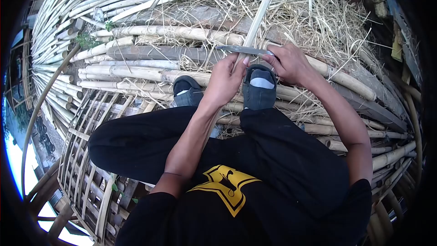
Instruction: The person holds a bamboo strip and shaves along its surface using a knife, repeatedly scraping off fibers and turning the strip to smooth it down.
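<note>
My left hand (226,76) is closed round a split bamboo strip (256,22), which slants up and away past my shoe. In my right hand (290,64) is a knife (243,50), its handle mostly hidden by my fingers. The blade points left and lies across the strip just beyond my left fingertips. Below the left hand, the strip runs back along my forearm toward my lap.
Bamboo poles (150,31) lie beneath and ahead of me, with a stack of pole ends (68,79) at left. Loose shavings (291,4) cover the ground at upper right. A woven bamboo lattice (98,141) stands at lower left. My shoes (259,93) rest on the poles.
</note>
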`<action>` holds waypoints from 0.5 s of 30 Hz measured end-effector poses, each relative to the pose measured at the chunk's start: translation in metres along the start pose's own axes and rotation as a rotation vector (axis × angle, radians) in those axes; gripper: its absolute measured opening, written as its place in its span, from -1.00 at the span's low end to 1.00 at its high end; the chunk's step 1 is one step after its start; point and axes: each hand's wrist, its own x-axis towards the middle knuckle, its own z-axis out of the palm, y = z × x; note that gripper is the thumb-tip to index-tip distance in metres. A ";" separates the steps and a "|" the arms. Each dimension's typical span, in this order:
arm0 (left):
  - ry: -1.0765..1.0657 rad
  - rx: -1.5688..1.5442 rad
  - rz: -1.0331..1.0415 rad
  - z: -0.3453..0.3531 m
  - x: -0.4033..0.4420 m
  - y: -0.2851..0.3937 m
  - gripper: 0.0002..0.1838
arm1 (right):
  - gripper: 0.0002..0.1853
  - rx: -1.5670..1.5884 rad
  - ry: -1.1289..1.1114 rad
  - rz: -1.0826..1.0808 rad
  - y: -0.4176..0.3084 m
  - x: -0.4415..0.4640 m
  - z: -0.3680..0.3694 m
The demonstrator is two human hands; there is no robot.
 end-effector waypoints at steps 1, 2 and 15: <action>0.028 0.050 0.023 0.003 0.000 0.000 -0.72 | -0.52 -0.002 0.000 0.005 0.006 0.001 0.000; 0.034 0.078 0.024 0.002 0.000 0.001 -0.71 | -0.57 -0.059 0.054 -0.038 0.012 0.002 0.001; -0.082 -0.064 -0.055 -0.004 -0.018 0.011 -0.76 | -0.30 -0.247 0.591 0.552 0.145 0.010 -0.078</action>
